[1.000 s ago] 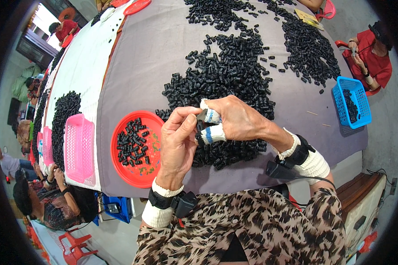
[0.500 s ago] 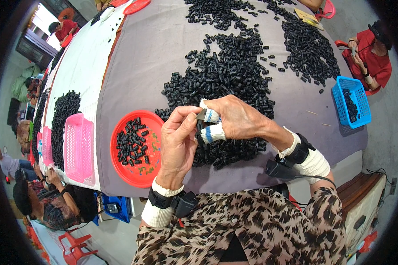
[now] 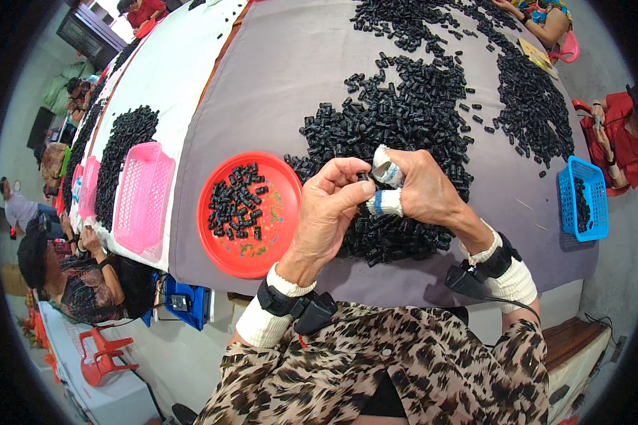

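My left hand [image 3: 326, 212] pinches a small black plastic piece [image 3: 362, 176] between thumb and fingertips. Close beside it, my right hand [image 3: 432, 190] is closed, with white, blue-striped cloth wraps [image 3: 384, 203] around its thumb and a finger. From between those wraps shows what looks like a small grey blade [image 3: 384, 171], partly hidden. Below and beyond both hands spreads a big heap of black plastic pieces [image 3: 404, 117] on the grey tablecloth. Left of my left hand, a red plate [image 3: 280, 212] with a coloured pattern holds a smaller pile of such pieces [image 3: 235, 205].
A pink basket [image 3: 143, 198] stands left of the plate, a blue basket [image 3: 587, 195] at the table's right edge. Another black heap [image 3: 535, 106] lies far right, near two thin sticks [image 3: 523, 204]. Other people sit around the table; one [image 3: 78, 276] is at the left.
The view has shifted, so the table sits farther right in the picture. My hands stay close together, and the grey blade now shows less between the wraps.
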`<state>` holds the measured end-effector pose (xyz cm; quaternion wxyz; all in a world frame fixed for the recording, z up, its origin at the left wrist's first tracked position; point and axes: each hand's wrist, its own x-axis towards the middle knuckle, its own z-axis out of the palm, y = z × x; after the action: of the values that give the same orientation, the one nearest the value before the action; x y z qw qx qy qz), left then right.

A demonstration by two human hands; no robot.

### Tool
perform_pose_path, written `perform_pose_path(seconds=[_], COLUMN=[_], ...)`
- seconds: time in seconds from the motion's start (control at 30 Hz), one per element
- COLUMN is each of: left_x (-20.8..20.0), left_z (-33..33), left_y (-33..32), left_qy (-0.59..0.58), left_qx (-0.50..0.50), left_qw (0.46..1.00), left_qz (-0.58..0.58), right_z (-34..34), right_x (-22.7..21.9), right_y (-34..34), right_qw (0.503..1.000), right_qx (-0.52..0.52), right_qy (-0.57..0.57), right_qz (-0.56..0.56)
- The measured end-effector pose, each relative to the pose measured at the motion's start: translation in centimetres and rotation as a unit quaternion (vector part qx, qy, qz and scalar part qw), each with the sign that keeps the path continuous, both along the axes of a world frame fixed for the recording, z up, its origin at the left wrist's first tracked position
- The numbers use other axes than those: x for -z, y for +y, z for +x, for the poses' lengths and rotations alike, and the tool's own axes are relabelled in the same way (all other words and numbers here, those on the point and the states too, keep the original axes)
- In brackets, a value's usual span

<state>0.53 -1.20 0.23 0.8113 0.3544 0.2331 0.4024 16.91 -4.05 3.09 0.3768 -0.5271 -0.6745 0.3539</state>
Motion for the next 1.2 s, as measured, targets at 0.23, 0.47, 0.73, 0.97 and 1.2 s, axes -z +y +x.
perform_pose_path(seconds=[0.23,0.47,0.73,0.97,1.2], left_x=[0.5,0.7,0.4,0.6,0.5], left_z=[-0.9,-0.8,-0.8,-0.7,-0.6], left_y=[0.7,0.2,0.0,0.1,-0.1], left_qy=[-0.014,-0.028,-0.001,0.004,0.006], left_qx=[-0.019,-0.035,-0.038,-0.039,-0.031], left_qw=[0.999,0.998,0.999,0.999,0.999], left_qz=[-0.043,-0.042,-0.029,-0.035,-0.039], right_z=[-0.8,-0.4,-0.5,-0.4,-0.2], right_x=[0.5,0.7,0.8,1.4,1.4], right_y=[0.9,1.3,1.4,1.4,1.3], right_qw=[0.999,0.998,0.997,0.998,0.997], right_qx=[0.005,-0.035,-0.068,-0.055,-0.069], right_qy=[0.024,0.0,-0.002,0.001,-0.017], right_qz=[-0.028,-0.044,-0.03,-0.005,-0.011])
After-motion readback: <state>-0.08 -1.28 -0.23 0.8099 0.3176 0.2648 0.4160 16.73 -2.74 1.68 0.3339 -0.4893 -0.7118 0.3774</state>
